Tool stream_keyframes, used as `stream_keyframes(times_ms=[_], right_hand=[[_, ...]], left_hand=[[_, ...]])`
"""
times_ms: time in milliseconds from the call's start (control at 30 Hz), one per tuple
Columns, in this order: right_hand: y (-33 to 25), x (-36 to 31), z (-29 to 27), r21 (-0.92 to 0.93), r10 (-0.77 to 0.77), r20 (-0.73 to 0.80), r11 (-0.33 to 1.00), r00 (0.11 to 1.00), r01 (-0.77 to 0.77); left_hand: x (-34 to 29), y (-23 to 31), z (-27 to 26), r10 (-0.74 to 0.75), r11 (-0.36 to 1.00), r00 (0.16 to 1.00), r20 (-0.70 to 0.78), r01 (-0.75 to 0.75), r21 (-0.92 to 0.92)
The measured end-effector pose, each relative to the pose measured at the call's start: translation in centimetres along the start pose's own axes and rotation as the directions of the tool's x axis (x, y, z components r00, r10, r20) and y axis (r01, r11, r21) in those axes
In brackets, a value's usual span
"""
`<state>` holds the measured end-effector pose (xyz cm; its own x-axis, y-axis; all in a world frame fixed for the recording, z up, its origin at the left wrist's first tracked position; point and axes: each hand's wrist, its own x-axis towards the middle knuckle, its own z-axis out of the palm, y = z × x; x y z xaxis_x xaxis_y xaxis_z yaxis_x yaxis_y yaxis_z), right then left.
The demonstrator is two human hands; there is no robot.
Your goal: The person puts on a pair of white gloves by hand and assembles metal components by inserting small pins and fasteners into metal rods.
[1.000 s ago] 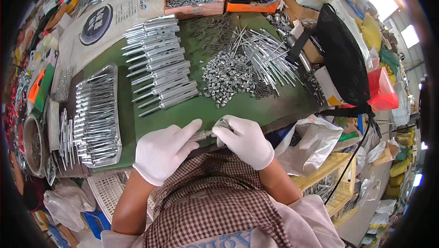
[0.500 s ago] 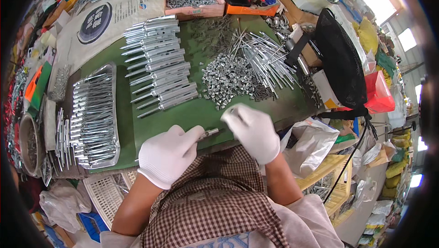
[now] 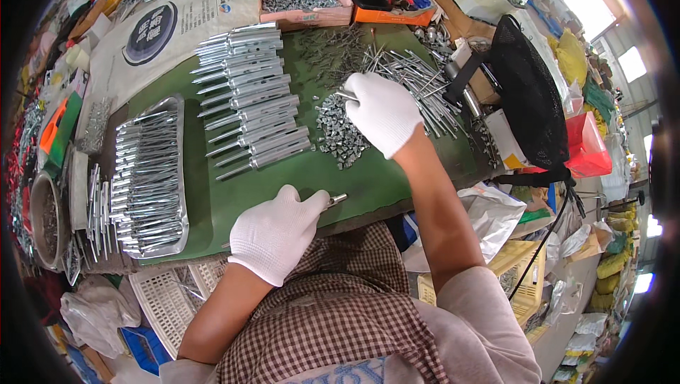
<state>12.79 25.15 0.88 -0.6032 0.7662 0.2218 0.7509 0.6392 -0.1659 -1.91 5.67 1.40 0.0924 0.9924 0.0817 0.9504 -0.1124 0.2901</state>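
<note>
My left hand (image 3: 276,234), in a white knit glove, is closed around a metal tube (image 3: 338,200) near the front edge of the green mat. Its silver end pokes out past the fingers; the rest is mostly hidden. My gloved right hand (image 3: 384,111) is pinched over the pile of small metal nuts (image 3: 338,129), covering part of it. A thin metal rod (image 3: 343,94) shows at its fingertips, most of it hidden. Just beyond lies a heap of long thin rods (image 3: 431,87). Assembled metal tubes with pointed rods (image 3: 258,111) lie in a column to the left.
A metal tray (image 3: 182,193) of rods lies at the left. Dark screws (image 3: 326,51) are scattered at the back, below a pink box (image 3: 345,13) of small parts and an orange box (image 3: 393,17). A black mesh-covered object (image 3: 528,94) stands at the right.
My right hand has moved away from the tube, forward to the far side of the nut pile. My left hand has shifted slightly to the right, still holding the tube.
</note>
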Motion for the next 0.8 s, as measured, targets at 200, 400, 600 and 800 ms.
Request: stream_keyframes(times_ms=[200, 400, 600, 800], right_hand=[[1.1, -3.6, 0.2, 0.402, 0.106, -0.123, 0.914, 0.987, -0.048], [-0.3, -5.7, -1.1, 0.698, 0.209, 0.057, 0.690, 0.976, -0.189], [-3.7, -8.3, -1.6, 0.777, 0.132, 0.220, 0.575, 0.967, -0.255], [-3.7, -9.9, -0.5, 0.680, 0.205, -0.028, 0.721, 0.978, -0.132]], left_hand=[[-0.2, -0.2, 0.3, 0.007, 1.000, 1.000, -0.024, -0.006, 0.014], [0.0, 0.1, 0.0, 0.013, 1.000, 1.000, 0.006, -0.013, 0.025], [1.6, 0.1, 1.2, 0.132, 0.990, 0.984, -0.120, -0.136, -0.026], [2.6, 0.6, 1.4, 0.192, 0.974, 0.973, -0.131, -0.205, -0.092]])
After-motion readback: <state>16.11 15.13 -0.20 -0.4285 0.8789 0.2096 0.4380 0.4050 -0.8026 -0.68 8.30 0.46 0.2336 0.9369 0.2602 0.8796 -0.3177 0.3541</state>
